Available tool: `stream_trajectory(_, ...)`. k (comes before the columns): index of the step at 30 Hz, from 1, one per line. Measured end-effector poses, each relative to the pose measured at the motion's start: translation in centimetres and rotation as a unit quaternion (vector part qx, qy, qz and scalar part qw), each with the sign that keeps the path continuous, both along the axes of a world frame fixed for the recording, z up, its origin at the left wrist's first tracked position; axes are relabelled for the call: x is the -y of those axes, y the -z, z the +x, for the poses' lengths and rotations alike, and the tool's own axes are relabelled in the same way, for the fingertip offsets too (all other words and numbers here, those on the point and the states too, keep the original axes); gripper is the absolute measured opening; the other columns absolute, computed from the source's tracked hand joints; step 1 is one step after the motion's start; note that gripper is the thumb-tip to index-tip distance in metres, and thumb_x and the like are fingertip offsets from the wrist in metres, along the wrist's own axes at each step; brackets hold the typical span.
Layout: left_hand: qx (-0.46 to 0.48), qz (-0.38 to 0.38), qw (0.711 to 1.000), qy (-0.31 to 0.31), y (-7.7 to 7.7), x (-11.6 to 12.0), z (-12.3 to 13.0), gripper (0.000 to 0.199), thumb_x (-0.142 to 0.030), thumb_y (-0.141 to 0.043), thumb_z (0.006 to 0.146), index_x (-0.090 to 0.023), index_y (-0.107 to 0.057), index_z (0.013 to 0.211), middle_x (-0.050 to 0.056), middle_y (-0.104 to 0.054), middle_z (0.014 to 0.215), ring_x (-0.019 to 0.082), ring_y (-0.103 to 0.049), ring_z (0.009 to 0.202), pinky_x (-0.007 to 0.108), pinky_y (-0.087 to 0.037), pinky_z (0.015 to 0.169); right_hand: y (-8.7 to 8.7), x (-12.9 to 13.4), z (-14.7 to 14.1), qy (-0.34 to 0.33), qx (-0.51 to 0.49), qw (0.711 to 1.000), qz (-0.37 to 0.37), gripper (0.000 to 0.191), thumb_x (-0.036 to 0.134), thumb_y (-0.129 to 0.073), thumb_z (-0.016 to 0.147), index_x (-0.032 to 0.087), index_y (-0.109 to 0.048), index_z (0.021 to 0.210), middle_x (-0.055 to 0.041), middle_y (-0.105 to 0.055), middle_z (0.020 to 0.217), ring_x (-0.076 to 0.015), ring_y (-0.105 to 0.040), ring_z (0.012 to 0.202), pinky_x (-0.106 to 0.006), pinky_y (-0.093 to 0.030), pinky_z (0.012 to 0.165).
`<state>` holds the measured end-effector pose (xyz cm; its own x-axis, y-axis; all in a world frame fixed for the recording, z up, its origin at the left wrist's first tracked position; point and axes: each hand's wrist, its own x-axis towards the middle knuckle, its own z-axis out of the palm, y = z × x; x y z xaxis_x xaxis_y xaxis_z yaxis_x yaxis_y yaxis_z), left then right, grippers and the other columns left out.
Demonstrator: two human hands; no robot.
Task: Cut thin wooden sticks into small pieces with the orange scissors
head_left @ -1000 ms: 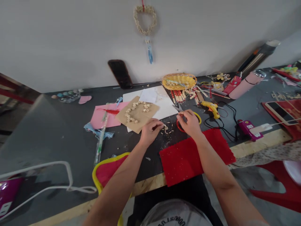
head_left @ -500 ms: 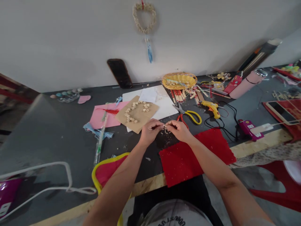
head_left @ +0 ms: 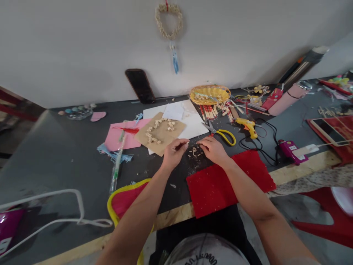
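Above the dark tabletop, my left hand point(head_left: 173, 152) is closed in a pinch, a tiny pale piece just showing at its fingertips. A short gap away, my right hand point(head_left: 213, 150) also pinches; what sits between those fingers is too small to make out. Between and below both hands lie several short pale stick pieces point(head_left: 195, 151). Beyond my left hand, pale knotted clusters point(head_left: 153, 131) form a curve on brown paper point(head_left: 176, 132). Yellow-and-red-handled scissors point(head_left: 226, 137) lie just past my right hand, which partly hides them.
Red cloth point(head_left: 212, 189) lies under my right forearm. A yellow glue gun point(head_left: 247, 127) and its cable are to the right. A yellow basket point(head_left: 210, 95), a phone point(head_left: 140, 86) and a pink bottle point(head_left: 289, 98) stand at the back. A heart-shaped wreath point(head_left: 180, 22) hangs on the wall.
My hands, whose fingertips met half a second ago, have moved apart. The small pieces beneath them show more fully.
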<state>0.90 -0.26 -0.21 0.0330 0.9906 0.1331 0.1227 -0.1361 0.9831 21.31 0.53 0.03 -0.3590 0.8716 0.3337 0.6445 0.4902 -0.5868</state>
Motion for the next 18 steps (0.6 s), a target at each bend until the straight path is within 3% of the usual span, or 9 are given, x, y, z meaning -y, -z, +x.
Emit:
stream_trajectory(7,-0.009,-0.011,1.000,-0.004,-0.4,0.0,0.0,0.022,-0.032,-0.068,0.076,-0.017,-0.073,0.091,0.000,-0.062,0.065,0.011,-0.051,0.056,0.024,-0.042,0.056,-0.6,-0.7,1.3,0.066,-0.010,0.998,0.014,0.019,0.022,-0.048,0.091,0.019,-0.066,0.097,-0.0080,-0.069,0.098,-0.0204,-0.063,0.097,-0.033,-0.049,0.088)
stream_trajectory(9,-0.003,-0.015,1.000,-0.011,-0.4,-0.1,0.1,0.020,-0.032,-0.069,0.075,-0.017,-0.072,0.088,-0.001,-0.060,0.062,0.011,-0.050,0.055,0.024,-0.041,0.055,-0.9,-0.9,1.7,0.091,-0.009,0.996,0.015,0.020,0.028,-0.048,0.092,0.019,-0.065,0.086,-0.0078,-0.068,0.088,-0.0208,-0.063,0.088,-0.033,-0.049,0.082)
stream_trajectory(13,-0.009,-0.016,0.999,-0.028,-0.3,-0.1,0.0,0.020,-0.033,-0.069,0.074,-0.017,-0.072,0.086,-0.001,-0.060,0.062,0.011,-0.050,0.056,0.024,-0.040,0.056,-1.1,-0.9,1.9,0.110,-0.004,0.994,0.010,0.040,0.042,-0.046,0.094,0.021,-0.056,0.063,-0.0051,-0.059,0.067,-0.0190,-0.058,0.071,-0.031,-0.046,0.071)
stream_trajectory(18,-0.024,-0.006,0.999,-0.036,-0.5,-0.1,0.0,0.017,-0.032,-0.069,0.074,-0.017,-0.070,0.083,-0.001,-0.060,0.063,0.012,-0.050,0.057,0.024,-0.040,0.056,-0.5,-0.7,1.2,0.065,-0.003,0.997,0.029,0.013,0.025,-0.054,0.090,0.020,-0.066,0.092,-0.0064,-0.066,0.093,-0.0194,-0.059,0.088,-0.033,-0.048,0.081)
